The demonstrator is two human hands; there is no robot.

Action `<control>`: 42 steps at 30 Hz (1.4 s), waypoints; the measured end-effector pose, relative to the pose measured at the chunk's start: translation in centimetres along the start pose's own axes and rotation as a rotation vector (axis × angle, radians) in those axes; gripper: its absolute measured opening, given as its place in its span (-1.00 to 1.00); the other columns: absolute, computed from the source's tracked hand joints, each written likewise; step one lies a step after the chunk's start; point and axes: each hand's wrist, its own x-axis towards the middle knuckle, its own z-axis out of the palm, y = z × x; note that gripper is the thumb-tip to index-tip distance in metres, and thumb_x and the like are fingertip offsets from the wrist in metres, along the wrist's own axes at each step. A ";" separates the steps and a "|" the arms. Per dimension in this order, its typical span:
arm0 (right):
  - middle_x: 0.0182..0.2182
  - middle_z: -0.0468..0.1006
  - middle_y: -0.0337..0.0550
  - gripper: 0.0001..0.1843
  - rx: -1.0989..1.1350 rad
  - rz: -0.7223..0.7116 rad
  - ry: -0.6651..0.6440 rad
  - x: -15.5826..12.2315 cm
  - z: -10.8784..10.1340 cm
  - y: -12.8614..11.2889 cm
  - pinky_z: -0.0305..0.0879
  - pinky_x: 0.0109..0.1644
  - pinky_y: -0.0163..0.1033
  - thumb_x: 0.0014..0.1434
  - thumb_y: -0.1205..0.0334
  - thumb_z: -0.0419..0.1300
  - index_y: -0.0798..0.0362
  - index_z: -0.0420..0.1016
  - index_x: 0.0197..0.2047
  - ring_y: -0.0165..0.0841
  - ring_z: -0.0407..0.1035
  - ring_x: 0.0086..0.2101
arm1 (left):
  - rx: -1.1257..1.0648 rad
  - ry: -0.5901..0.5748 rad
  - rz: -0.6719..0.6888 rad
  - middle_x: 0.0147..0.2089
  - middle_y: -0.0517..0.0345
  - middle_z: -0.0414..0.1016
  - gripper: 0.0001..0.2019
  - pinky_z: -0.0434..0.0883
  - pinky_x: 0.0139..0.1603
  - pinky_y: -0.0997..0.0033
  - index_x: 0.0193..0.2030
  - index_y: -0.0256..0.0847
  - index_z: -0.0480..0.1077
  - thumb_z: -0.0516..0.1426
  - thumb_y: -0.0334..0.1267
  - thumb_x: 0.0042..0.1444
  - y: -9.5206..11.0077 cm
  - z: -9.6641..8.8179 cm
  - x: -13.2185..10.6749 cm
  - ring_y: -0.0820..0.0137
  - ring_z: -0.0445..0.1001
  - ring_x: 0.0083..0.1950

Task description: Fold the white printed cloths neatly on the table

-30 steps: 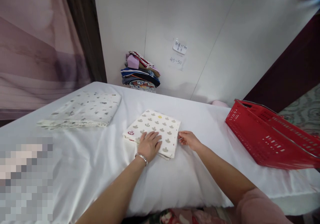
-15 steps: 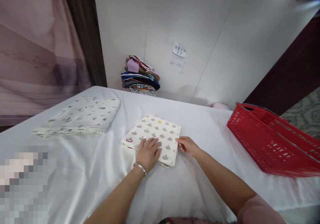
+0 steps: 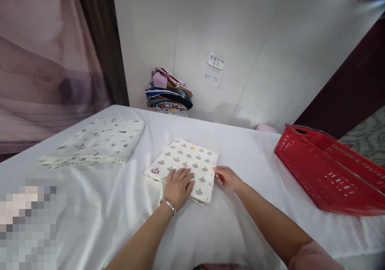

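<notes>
- Folded cloth [image 3: 186, 155], cream with grey motifs: found just below the centre of the frame, lying flat on the white table cover [image 3: 252, 151]; one maroon motif near its left corner, one yellow towards its far edge; layers show along the near edge
- Left hand [image 3: 178, 189]: palm down on the near part of the folded cloth; fingers extended and slightly parted, pressing on the fabric and gripping nothing; silver bracelet [image 3: 168, 206] on the wrist
- Right hand [image 3: 227, 178]: just right of the frame's centre, at the right edge of the folded cloth; thumb and forefinger pinched on that edge, remaining fingers curled in
- Second cloth [image 3: 102, 139], white with small scattered motifs: left of the frame, folded in several layers, well apart from both hands
- Red basket [image 3: 313, 169]: right side of the frame, perforated walls, metal handle along the rim; from where I stand, I cannot tell the contents
- Fabric stack [image 3: 170, 93]: upper middle of the frame, beyond the table's far edge, against the pale wall [image 3: 234, 17]; lilac, blue and black pieces noted
- Handwritten notice [image 3: 215, 61]: on the wall, right of the stack; a lower sheet [image 3: 211, 78] reads 45-50
- Pink curtain [image 3: 45, 61]: upper left of the frame, beside a dark strip [image 3: 99, 41]
</notes>
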 end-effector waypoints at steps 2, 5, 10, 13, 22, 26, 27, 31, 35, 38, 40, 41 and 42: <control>-0.71 0.26 -0.39 -0.62 -0.022 -0.009 0.028 0.0 0.1 0.1 -0.05 -0.68 -0.41 -0.13 -0.02 0.25 0.06 0.20 -0.62 -0.58 0.10 -0.72 | 0.007 -0.005 0.003 0.07 0.14 0.41 -0.72 0.06 0.20 -0.01 -0.04 -0.02 0.40 -0.02 -0.19 0.16 0.0 0.0 0.0 0.22 0.28 0.14; -0.73 0.26 -0.38 -0.64 -0.078 -0.011 0.089 -0.1 0.3 0.2 -0.04 -0.69 -0.42 -0.09 0.03 0.24 0.07 0.20 -0.63 -0.57 0.12 -0.72 | 0.011 -0.013 0.001 0.07 0.13 0.40 -0.72 0.06 0.20 -0.02 -0.04 -0.03 0.40 -0.02 -0.20 0.16 0.0 0.0 0.1 0.21 0.27 0.14; -0.68 0.35 -0.33 -0.68 -0.169 0.005 0.186 -0.3 0.4 0.0 0.03 -0.69 -0.42 -0.06 0.03 0.25 0.07 0.27 -0.56 -0.54 0.19 -0.72 | 0.009 -0.012 -0.007 0.07 0.14 0.41 -0.73 0.05 0.20 -0.02 -0.05 -0.03 0.40 -0.02 -0.20 0.15 0.1 0.0 0.1 0.22 0.27 0.14; -0.67 0.37 -0.29 -0.67 -0.199 0.028 0.222 -0.1 0.3 -0.2 0.06 -0.70 -0.40 -0.07 0.02 0.26 0.07 0.28 -0.55 -0.51 0.21 -0.71 | 0.018 -0.020 -0.006 0.08 0.14 0.40 -0.72 0.04 0.20 -0.02 -0.04 -0.04 0.39 -0.03 -0.20 0.16 0.1 0.0 0.1 0.22 0.27 0.14; -0.68 0.27 -0.37 -0.67 -0.138 0.016 0.156 0.7 0.5 -0.4 -0.02 -0.69 -0.43 -0.07 0.05 0.21 0.07 0.20 -0.59 -0.57 0.13 -0.71 | 0.017 -0.013 -0.001 0.07 0.14 0.41 -0.73 0.04 0.20 -0.02 -0.05 -0.08 0.40 -0.02 -0.20 0.16 0.2 -0.1 0.1 0.22 0.27 0.14; -0.72 0.18 -0.42 -0.67 -0.154 -0.032 0.187 0.7 0.7 0.0 -0.04 -0.67 -0.44 -0.06 0.10 0.17 0.05 0.12 -0.63 -0.58 0.09 -0.70 | 0.004 -0.012 -0.001 0.07 0.14 0.41 -0.73 0.04 0.20 -0.02 -0.05 -0.06 0.40 -0.02 -0.20 0.16 0.1 -0.1 0.0 0.22 0.27 0.14; -0.73 0.17 -0.42 -0.68 -0.170 -0.035 0.198 0.8 0.7 0.1 -0.04 -0.67 -0.43 -0.06 0.10 0.16 0.04 0.11 -0.63 -0.58 0.08 -0.71 | -0.002 -0.012 0.000 0.07 0.14 0.41 -0.73 0.04 0.20 -0.01 -0.05 -0.06 0.40 -0.02 -0.20 0.16 0.1 -0.1 0.0 0.22 0.27 0.13; -0.71 0.25 -0.35 -0.71 -0.293 -0.042 0.229 0.9 0.3 0.0 0.05 -0.64 -0.38 -0.06 0.07 0.16 0.05 0.19 -0.61 -0.51 0.16 -0.68 | -0.028 -0.008 -0.007 0.06 0.14 0.41 -0.74 0.03 0.20 0.00 -0.06 -0.05 0.40 -0.02 -0.20 0.16 0.1 0.0 0.0 0.23 0.26 0.13; -0.32 0.48 -0.12 -0.70 -0.477 -0.206 0.332 0.3 0.5 -2.1 0.30 -0.30 -0.23 -0.02 0.08 0.16 0.05 0.39 -0.23 -0.28 0.37 -0.28 | -0.051 0.001 -0.025 0.05 0.14 0.41 -0.75 0.00 0.21 0.00 -0.07 -0.06 0.40 -0.01 -0.21 0.15 0.2 0.0 -0.1 0.24 0.26 0.13; 0.08 0.28 -0.02 -0.49 -0.789 -0.639 0.386 -0.4 2.4 -4.3 0.15 0.08 -0.08 0.09 0.07 0.07 0.02 0.22 0.11 -0.22 0.14 0.09 | -0.066 -0.001 -0.039 0.04 0.14 0.41 -0.75 0.00 0.21 0.01 -0.07 -0.06 0.39 0.01 -0.22 0.14 0.4 0.0 -0.3 0.25 0.25 0.13; 0.20 0.12 0.01 -0.45 -0.992 -0.903 0.342 -0.5 4.2 -5.2 0.00 0.20 -0.06 0.17 0.06 -0.02 0.08 0.13 0.19 -0.23 -0.02 0.18 | -0.072 0.002 -0.043 0.04 0.14 0.41 -0.75 -0.01 0.22 0.01 -0.07 -0.05 0.39 0.01 -0.23 0.14 0.5 -0.1 -0.3 0.25 0.25 0.13; 0.23 0.06 0.00 -0.44 -1.064 -0.958 0.315 -0.3 5.0 -5.4 -0.08 0.23 -0.06 0.20 0.06 -0.05 0.10 0.08 0.22 -0.25 -0.10 0.21 | -0.073 0.005 -0.044 0.04 0.14 0.41 -0.75 -0.01 0.22 0.01 -0.06 -0.05 0.39 0.01 -0.23 0.14 0.5 -0.1 -0.3 0.26 0.24 0.13; 0.26 0.00 -0.01 -0.43 -1.133 -0.963 0.301 0.1 5.6 -5.3 -0.14 0.25 -0.04 0.22 0.05 -0.08 0.11 0.04 0.24 -0.25 -0.17 0.24 | -0.073 0.007 -0.046 0.04 0.14 0.41 -0.75 -0.01 0.22 0.01 -0.06 -0.04 0.39 0.02 -0.23 0.13 0.5 -0.1 -0.4 0.26 0.24 0.13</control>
